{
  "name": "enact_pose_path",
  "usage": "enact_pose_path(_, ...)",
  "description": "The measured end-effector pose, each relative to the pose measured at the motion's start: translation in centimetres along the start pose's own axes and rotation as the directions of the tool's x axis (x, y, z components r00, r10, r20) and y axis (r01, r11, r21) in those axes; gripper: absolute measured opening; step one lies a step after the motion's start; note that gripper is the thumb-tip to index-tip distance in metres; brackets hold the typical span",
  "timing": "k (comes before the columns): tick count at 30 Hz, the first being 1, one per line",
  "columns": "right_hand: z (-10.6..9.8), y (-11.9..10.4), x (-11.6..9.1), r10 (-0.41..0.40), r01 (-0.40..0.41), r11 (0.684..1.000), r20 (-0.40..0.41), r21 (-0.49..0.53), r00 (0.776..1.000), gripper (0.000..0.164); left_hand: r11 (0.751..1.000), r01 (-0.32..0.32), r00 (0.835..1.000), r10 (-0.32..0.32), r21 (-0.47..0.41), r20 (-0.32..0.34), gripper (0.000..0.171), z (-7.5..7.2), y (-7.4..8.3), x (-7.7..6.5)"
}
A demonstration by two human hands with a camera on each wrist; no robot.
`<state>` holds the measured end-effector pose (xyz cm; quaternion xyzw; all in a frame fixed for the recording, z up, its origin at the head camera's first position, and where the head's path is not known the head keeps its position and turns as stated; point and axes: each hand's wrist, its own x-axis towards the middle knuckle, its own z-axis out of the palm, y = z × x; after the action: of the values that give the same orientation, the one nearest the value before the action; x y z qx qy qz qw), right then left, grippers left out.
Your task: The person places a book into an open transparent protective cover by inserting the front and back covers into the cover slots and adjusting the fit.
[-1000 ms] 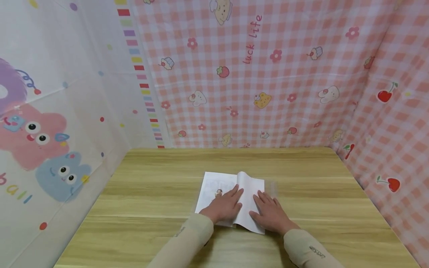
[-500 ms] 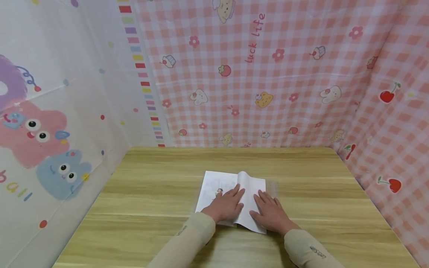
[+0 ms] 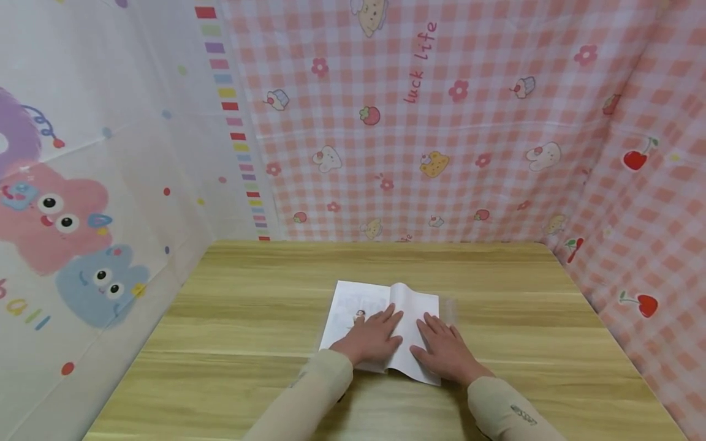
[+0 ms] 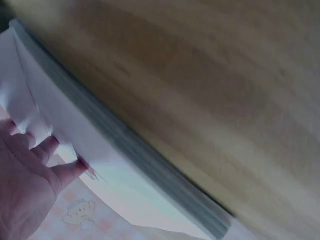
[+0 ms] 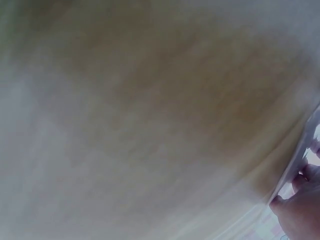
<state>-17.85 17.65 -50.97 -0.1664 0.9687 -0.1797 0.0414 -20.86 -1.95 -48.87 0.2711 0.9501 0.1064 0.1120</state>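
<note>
An open book (image 3: 353,297) with white pages lies on the wooden table, a small printed figure on its left page. Its thick block of page edges (image 4: 125,137) shows in the left wrist view. My left hand (image 3: 374,337) rests across the left page, fingers spread, fingertips reaching the raised curve of the page by the fold. On the right page (image 3: 410,318), my right hand (image 3: 444,350) lies with fingers extended and thumb out to the left. In the right wrist view, that hand's fingers (image 5: 300,182) touch the page edge. Neither hand grips anything.
A clear plastic flap (image 3: 451,311) sticks out past the book's right side. Wood-grain tabletop (image 3: 231,306) surrounds the book. A pink checked cloth (image 3: 413,135) hangs behind and to the right, with a white cartoon-printed cloth (image 3: 138,153) on the left.
Both hands keep their places on the pages, and the book stays where it is. Only the head view shifts slightly.
</note>
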Motion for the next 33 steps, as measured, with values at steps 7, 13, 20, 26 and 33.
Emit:
enact_pose_path(7, 0.0, -0.1, 0.1, 0.012, -0.012, 1.0, 0.02, 0.002, 1.0, 0.066, 1.0, -0.009, 1.0, 0.009, 0.018, 0.011, 0.056, -0.3, 0.1, -0.4)
enact_pose_path(13, 0.3, 0.0, 0.2, 0.021, -0.021, 1.0, 0.029, -0.014, 0.999, 0.068, 0.995, -0.004, 1.0, 0.003, 0.096, 0.009, 0.057, -0.1, 0.3, -0.4)
enact_pose_path(20, 0.7, 0.2, 0.2, 0.002, -0.002, 1.0, -0.002, -0.023, 1.0, 0.067, 0.989, -0.004, 1.0, 0.003, 0.15, 0.008, 0.059, 0.0, 0.4, -0.6)
enact_pose_path(26, 1.0, 0.2, 0.2, -0.02, 0.018, 0.999, -0.045, -0.033, 0.999, 0.066, 0.99, -0.006, 1.0, 0.005, 0.14, 0.006, 0.058, 0.2, 0.1, -0.5)
enact_pose_path(33, 1.0, -0.2, -0.3, -0.018, 0.016, 0.999, -0.058, -0.043, 0.998, 0.067, 0.959, -0.003, 1.0, 0.004, 0.283, -0.003, 0.061, 1.1, 0.7, -0.7)
